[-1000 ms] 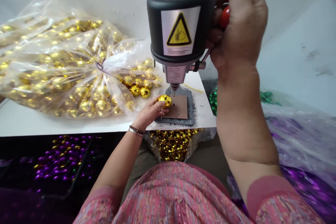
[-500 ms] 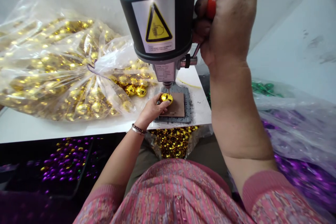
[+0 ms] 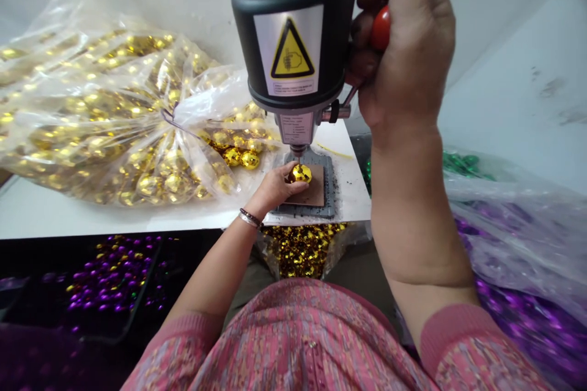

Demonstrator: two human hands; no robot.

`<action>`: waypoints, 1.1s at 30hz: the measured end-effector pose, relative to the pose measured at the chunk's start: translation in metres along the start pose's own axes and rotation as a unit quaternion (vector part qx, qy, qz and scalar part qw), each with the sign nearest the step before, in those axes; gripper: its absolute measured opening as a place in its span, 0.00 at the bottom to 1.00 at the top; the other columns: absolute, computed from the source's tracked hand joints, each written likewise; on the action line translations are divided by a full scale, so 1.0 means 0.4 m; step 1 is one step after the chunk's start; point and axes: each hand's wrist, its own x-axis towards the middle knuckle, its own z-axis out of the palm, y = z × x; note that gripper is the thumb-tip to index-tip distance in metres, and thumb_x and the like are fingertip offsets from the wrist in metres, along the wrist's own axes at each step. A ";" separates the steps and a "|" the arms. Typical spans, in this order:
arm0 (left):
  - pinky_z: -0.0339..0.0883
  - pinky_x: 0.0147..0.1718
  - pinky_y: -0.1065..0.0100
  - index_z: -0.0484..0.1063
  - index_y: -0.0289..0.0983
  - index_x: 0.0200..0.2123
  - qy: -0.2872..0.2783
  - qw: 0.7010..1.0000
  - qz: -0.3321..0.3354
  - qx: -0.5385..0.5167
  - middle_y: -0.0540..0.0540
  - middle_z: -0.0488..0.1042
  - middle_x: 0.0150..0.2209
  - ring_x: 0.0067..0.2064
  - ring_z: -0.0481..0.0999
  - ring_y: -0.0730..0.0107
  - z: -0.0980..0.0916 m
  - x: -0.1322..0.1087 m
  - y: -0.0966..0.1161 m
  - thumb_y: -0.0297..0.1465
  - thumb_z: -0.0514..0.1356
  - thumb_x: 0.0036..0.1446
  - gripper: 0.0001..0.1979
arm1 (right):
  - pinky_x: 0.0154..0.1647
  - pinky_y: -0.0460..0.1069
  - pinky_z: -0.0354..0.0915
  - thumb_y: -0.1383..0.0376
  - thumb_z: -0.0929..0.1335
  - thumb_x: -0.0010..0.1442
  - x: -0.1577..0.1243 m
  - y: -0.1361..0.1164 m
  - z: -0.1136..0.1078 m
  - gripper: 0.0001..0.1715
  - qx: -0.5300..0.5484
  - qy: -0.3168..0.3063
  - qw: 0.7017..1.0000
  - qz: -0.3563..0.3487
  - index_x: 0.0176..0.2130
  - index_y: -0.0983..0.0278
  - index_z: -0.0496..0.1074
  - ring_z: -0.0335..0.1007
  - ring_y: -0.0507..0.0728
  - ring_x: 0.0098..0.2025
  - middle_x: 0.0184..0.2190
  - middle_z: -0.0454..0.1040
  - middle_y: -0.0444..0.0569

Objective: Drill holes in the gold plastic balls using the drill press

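Observation:
Under the chuck of a small black drill press (image 3: 293, 36), my left hand (image 3: 275, 188) holds a shiny gold mirrored ball (image 3: 301, 174) between thumb and fingers. The ball is over a brown board (image 3: 314, 192) on the grey machine base (image 3: 327, 171). The thin drill bit points down at the ball's top; whether it has entered the ball I cannot tell. Up at the right, my right hand (image 3: 408, 43) is closed round the red knob (image 3: 380, 29) of the press's feed lever. Part of the lever is hidden by the hand.
A big clear plastic bag (image 3: 114, 134) of gold balls lies on the white table (image 3: 59, 211) at left. Loose gold balls (image 3: 241, 157) sit beside the base. Below the table edge is an open bag of gold balls (image 3: 305, 250). Purple and green ones (image 3: 532, 317) fill bags at right.
The whole view has shifted slightly, moving the press a little right and down. My left hand still holds the gold ball under the bit, and my right hand keeps its grip on the knob.

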 end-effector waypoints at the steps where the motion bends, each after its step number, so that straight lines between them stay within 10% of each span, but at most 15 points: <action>1: 0.70 0.43 0.69 0.73 0.32 0.60 0.001 1.000 -0.001 -0.009 0.45 0.81 0.40 0.40 0.77 0.66 0.001 -0.001 -0.001 0.31 0.70 0.51 0.32 | 0.12 0.41 0.42 0.56 0.60 0.68 -0.014 -0.003 -0.002 0.18 0.001 -0.002 1.000 -0.022 0.29 0.63 0.60 0.46 0.42 0.14 0.16 0.54 0.35; 13: 0.70 0.43 0.67 0.74 0.35 0.57 -0.015 0.999 0.035 -0.025 0.46 0.82 0.42 0.41 0.78 0.64 0.005 0.004 -0.027 0.34 0.69 0.51 0.29 | 0.30 0.45 0.65 0.54 0.64 0.66 -0.244 0.038 -0.082 0.16 -0.139 -0.009 0.978 -0.153 0.35 0.59 0.75 0.62 0.43 0.23 0.20 0.63 0.40; 33: 0.68 0.39 0.69 0.75 0.36 0.53 -0.023 0.997 0.066 -0.040 0.47 0.79 0.40 0.40 0.75 0.65 0.019 0.009 -0.054 0.36 0.67 0.52 0.24 | 0.41 0.52 0.71 0.57 0.63 0.66 -0.256 0.111 -0.085 0.13 -0.084 0.017 0.958 -0.275 0.35 0.58 0.72 0.59 0.46 0.21 0.17 0.57 0.38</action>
